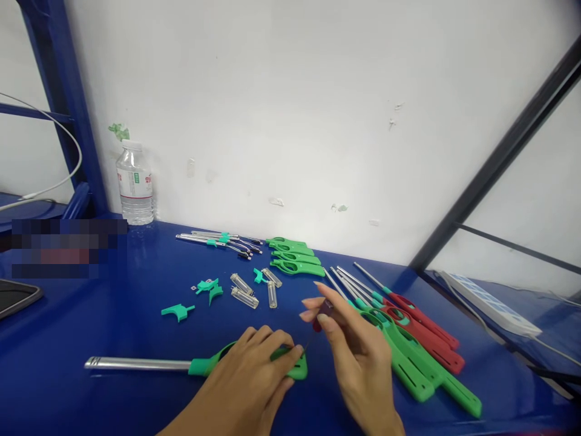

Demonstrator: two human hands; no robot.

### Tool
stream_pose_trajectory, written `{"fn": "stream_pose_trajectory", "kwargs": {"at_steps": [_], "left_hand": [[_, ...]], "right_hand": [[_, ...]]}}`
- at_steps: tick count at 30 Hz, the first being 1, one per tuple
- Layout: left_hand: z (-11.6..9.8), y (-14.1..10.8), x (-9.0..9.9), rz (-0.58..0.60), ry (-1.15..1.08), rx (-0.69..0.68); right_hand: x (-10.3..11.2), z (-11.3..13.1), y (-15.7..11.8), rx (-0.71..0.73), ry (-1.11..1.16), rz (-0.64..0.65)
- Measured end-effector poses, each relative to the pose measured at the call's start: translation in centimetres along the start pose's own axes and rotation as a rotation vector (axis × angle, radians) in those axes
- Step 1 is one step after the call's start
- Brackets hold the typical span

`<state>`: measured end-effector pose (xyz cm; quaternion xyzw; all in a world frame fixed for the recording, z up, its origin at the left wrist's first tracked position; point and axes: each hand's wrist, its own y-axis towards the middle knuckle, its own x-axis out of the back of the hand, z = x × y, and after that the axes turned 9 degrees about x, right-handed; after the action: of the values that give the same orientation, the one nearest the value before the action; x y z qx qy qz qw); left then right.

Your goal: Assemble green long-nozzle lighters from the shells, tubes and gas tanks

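Observation:
My left hand (258,366) is closed over a green long-necked lighter (297,365) that lies flat near the front of the table. The lighter's metal tube (140,364) points left, and its green handle end shows past my fingers. Between the fingertips of my right hand (358,351) is a small screwdriver (323,315) with a dark red handle. Its thin shaft slants down to the handle end beside my left fingertips; whether the tip sits in a screw is too small to tell.
Assembled green lighters (411,369) and red lighters (424,339) lie at the right. Farther back are green handle shells (297,267), metal tubes with wires (204,240), clear fuel tanks (272,295) and teal triggers (178,312). A water bottle (136,188), phone (18,298) and power strip (492,303) stand around.

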<state>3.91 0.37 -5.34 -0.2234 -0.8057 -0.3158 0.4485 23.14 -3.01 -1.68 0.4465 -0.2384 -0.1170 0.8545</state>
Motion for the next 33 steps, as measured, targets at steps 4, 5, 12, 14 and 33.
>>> {"fn": "stream_pose_trajectory", "kwargs": {"at_steps": [4,5,12,14,33], "left_hand": [[-0.1,0.0,0.5,0.001,0.018,0.005],[0.0,0.0,0.5,-0.001,0.024,0.005],[0.8,-0.8,-0.5,-0.043,0.094,0.031],[0.5,-0.9,-0.3,-0.047,0.095,0.045],[1.3,-1.3,3.4,0.059,0.355,0.032]], "right_hand": [[-0.2,0.1,0.2,0.063,-0.083,-0.052],[-0.2,0.2,0.1,0.076,-0.090,-0.046],[0.9,-0.9,-0.8,0.057,-0.154,-0.367],[1.5,-1.5,-0.9,-0.021,-0.193,-0.415],[0.5,-3.3,-2.1,-0.110,-0.450,0.206]]}}
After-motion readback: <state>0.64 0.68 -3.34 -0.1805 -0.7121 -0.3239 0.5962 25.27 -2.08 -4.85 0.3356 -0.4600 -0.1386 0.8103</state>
